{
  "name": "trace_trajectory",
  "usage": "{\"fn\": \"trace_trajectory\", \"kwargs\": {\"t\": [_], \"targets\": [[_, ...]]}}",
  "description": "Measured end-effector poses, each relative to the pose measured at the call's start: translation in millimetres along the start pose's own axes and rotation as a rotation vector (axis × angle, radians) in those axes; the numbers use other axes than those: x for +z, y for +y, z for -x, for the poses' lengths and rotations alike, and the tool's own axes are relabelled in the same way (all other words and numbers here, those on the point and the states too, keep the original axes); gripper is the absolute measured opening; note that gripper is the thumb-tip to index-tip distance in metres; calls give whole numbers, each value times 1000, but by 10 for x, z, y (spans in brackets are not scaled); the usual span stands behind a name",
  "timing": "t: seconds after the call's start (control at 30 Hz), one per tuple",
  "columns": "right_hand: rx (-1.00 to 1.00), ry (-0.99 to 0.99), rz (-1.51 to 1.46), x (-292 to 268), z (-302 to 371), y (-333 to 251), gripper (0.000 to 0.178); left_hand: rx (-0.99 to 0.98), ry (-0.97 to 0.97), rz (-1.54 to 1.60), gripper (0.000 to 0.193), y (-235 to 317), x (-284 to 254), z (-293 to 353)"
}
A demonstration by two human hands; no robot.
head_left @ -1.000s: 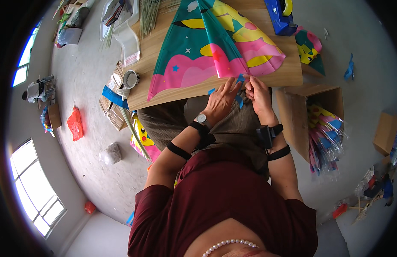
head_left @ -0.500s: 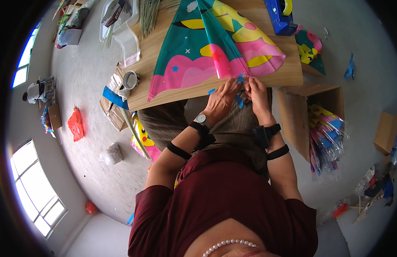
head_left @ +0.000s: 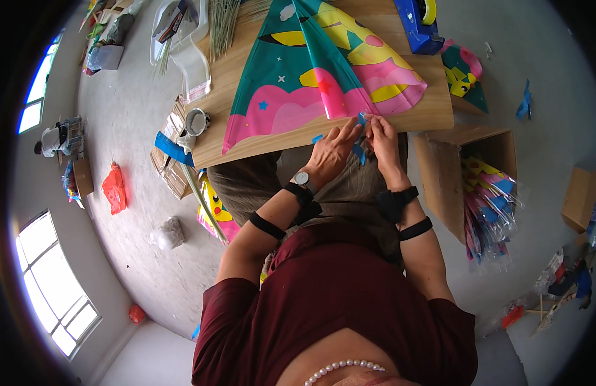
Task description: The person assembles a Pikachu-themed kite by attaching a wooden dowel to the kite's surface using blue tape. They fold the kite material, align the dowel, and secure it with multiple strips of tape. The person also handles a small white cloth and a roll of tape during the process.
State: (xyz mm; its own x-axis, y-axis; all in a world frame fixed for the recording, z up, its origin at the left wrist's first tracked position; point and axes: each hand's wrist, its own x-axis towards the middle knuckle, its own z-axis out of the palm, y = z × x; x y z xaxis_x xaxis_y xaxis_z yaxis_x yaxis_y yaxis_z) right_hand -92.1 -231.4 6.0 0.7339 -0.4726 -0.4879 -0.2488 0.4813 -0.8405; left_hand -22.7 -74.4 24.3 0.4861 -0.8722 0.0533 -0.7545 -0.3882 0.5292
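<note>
A patterned kite sheet (head_left: 272,122), teal, pink and yellow with stars, lies on the wooden table, partly folded over. At its near corner my left hand (head_left: 333,154) bends its fingers over a thin blue strip (head_left: 359,153), whose ends show on both sides of the fingers. Beside it my right hand (head_left: 383,143) pinches thumb and forefinger together at the strip's upper end, close to the sheet's edge. Anything smaller between those fingertips is too small to make out. Both hands are at the table's near edge, above my lap.
A blue tape dispenser (head_left: 421,29) stands at the table's far right. Thin sticks (head_left: 224,26) and a clear plastic tray (head_left: 193,71) are at the far left, with a tape roll (head_left: 197,121) on the left edge. An open carton (head_left: 442,180) of packed kites stands at right.
Almost nothing differs. My right hand has shifted very slightly at the strip's end; the kite sheet and my left hand stay where they were.
</note>
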Motion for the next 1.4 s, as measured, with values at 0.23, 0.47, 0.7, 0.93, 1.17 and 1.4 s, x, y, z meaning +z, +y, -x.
{"fn": "trace_trajectory", "kwargs": {"t": [0.23,0.47,0.7,0.93,1.17,1.4], "targets": [[-67,-1,60,1,-2,50,23,15,22,-1,64,-4,-4,-1],[-81,0,77,7,-1,65,23,-2,8,-21,65,8,-12,5],[-67,5,70,13,9,66,22,56,-28,-36,63,-36,-2,19],[-101,6,89,19,24,49,23,91,-47,-63,65,-25,-37,-11],[-408,119,557,-22,11,53,20,85,-48,-53,66,-36,-18,-13],[-629,106,793,5,94,-69,19,81,-62,-41,65,-48,-8,-7]]}}
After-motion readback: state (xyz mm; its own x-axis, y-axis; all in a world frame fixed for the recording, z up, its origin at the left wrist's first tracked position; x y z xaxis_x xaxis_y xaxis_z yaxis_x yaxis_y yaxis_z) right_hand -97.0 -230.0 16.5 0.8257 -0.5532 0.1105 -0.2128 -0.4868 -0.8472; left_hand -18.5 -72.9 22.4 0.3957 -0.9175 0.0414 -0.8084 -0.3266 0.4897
